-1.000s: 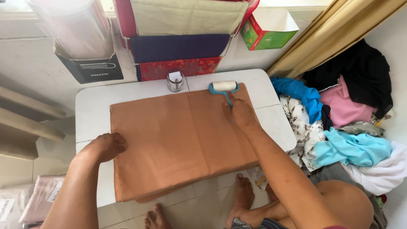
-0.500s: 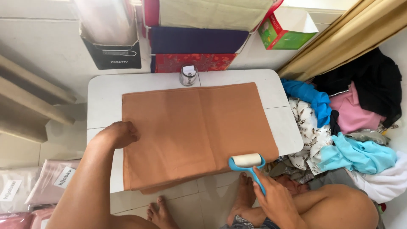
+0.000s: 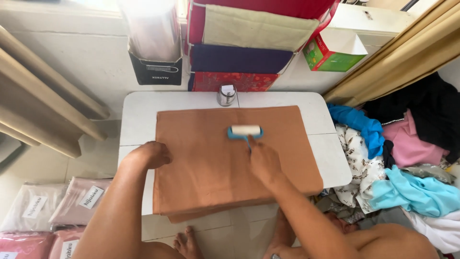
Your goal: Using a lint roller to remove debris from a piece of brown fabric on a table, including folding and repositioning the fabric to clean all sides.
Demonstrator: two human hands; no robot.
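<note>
A folded orange-brown cloth (image 3: 211,163) lies flat on a small white table (image 3: 139,110) and hangs a little over its near edge. My right hand (image 3: 262,160) grips the blue handle of a lint roller (image 3: 245,131), whose white roll rests on the upper middle of the cloth. At the cloth's left edge my left hand (image 3: 152,154) presses down as a loose fist, pinning the cloth to the table.
A small metal tin (image 3: 226,95) stands at the table's far edge. Behind it hang fabric pockets (image 3: 239,57), a black box (image 3: 155,69) and a green carton (image 3: 330,52). Loose clothes (image 3: 407,158) pile at the right, wrapped fabric packs (image 3: 52,211) at the left floor.
My right hand has carried the lint roller from the cloth's near right corner up to its upper middle. One second ago it was at the far right. My left hand stayed at the left edge.
</note>
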